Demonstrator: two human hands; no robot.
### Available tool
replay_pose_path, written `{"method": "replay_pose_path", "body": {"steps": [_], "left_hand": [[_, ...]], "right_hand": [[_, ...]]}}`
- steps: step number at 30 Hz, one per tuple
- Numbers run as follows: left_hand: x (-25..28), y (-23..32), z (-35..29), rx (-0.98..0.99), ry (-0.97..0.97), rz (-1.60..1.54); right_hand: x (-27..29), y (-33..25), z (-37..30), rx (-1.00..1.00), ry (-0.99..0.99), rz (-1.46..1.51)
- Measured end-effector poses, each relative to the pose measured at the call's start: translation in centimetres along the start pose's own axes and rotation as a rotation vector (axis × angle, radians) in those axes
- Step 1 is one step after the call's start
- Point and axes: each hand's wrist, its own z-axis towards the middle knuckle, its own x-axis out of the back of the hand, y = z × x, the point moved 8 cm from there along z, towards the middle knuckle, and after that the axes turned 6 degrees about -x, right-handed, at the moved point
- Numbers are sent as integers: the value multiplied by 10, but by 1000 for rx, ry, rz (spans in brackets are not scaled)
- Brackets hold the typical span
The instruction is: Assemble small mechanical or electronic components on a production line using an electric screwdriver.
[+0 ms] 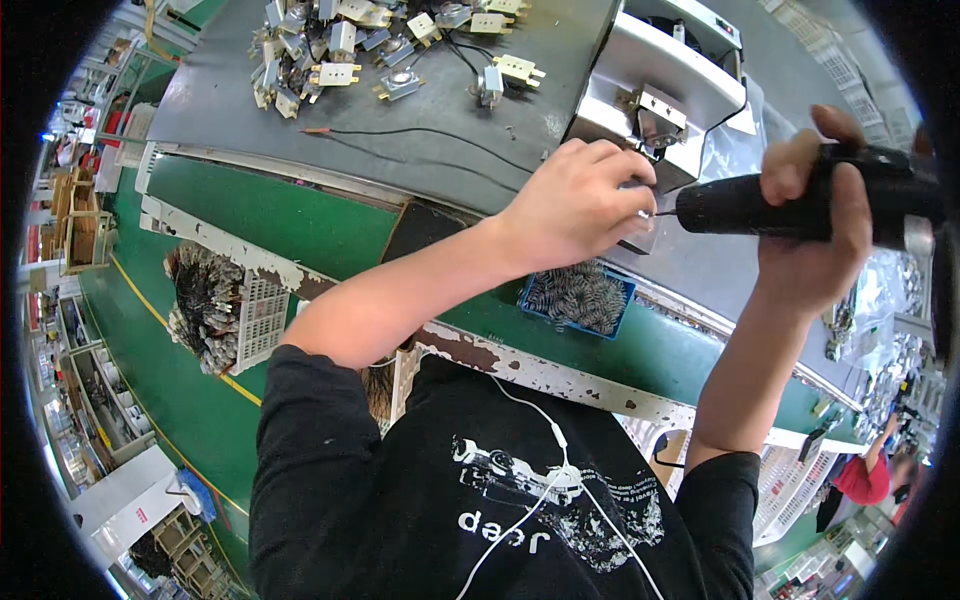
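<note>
My right hand (815, 210) is wrapped round a black electric screwdriver (735, 203), which lies level with its thin bit toward the left. At the bit's tip, my left hand (585, 200) is closed, thumb and fingers pressed together. Something small and shiny shows at its fingertips, mostly hidden, so I cannot make out what it is. Just beyond this hand stands a shiny bent-metal housing (655, 60). A small component with a pale plate (660, 108) sits on the housing, facing me.
Several small metal-and-cream electrical parts (340, 75) lie heaped on the grey bench (230, 100) at far left. A black wire (420, 130) runs across the bench. Nearer me, a blue tray (622, 320) holds springs. A white crate (262, 320) stands at left; a person in red (865, 480) is far right.
</note>
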Motion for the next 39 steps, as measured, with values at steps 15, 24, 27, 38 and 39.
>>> {"method": "replay_pose_path", "body": {"steps": [15,24,27,38,39], "left_hand": [[6,4,36,70,-210,-109],[79,-35,95,-100,274,360],[39,-26,56,9,-48,81],[-17,-34,-10,190,-386,-147],[-18,-35,-11,202,-386,-171]], "right_hand": [[26,-34,-18,131,314,89],[13,-48,-19,301,376,-203],[8,-50,-15,282,304,-129],[-29,16,-2,234,334,5],[-29,18,-2,228,332,4]]}}
